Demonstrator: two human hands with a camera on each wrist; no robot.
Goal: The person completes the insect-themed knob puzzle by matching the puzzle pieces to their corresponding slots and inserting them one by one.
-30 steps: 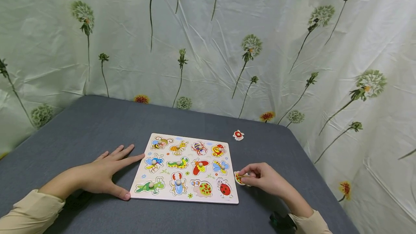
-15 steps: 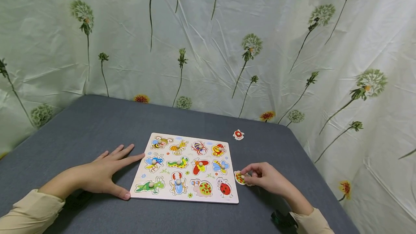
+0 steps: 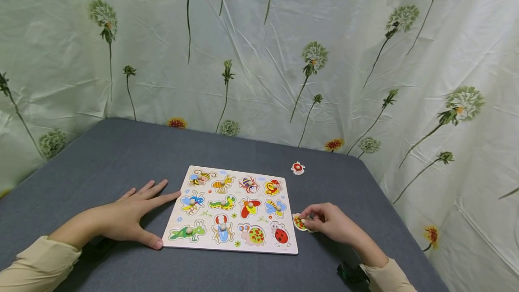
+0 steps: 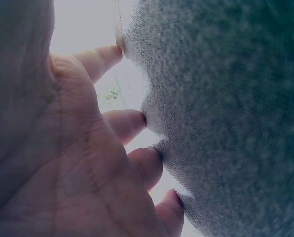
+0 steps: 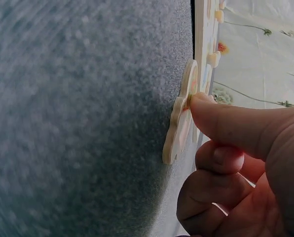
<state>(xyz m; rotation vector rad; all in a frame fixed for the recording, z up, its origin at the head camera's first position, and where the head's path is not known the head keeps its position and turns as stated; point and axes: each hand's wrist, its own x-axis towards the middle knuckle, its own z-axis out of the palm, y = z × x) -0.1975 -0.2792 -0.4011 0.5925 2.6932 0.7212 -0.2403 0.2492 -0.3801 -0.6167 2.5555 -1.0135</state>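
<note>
The wooden peg puzzle board [image 3: 259,250] with insect pictures lies flat on the dark grey table. My left hand [image 3: 125,217] is spread at its left side, forefinger and thumb touching the edge. Right of the board, my right hand [image 3: 330,222] pinches the small knob of a snail puzzle piece [image 3: 298,223] between thumb and forefinger; the piece lies close to the tabletop. In the right wrist view the snail piece [image 5: 179,118] is seen edge-on under the thumb, other fingers curled. The snail recess [image 3: 252,234] and ladybug recess [image 3: 279,234] carry no knobbed pieces.
A ladybug puzzle piece [image 3: 298,168] lies beyond the board's far right corner. Knobbed pieces such as the caterpillar [image 3: 227,202] fill the other recesses. A white curtain [image 3: 259,57] printed with dandelions hangs behind the table [image 3: 134,152].
My right fingertips have shifted slightly right on the snail piece, baring its knob and more of its picture. The left hand and the board have stayed put.
</note>
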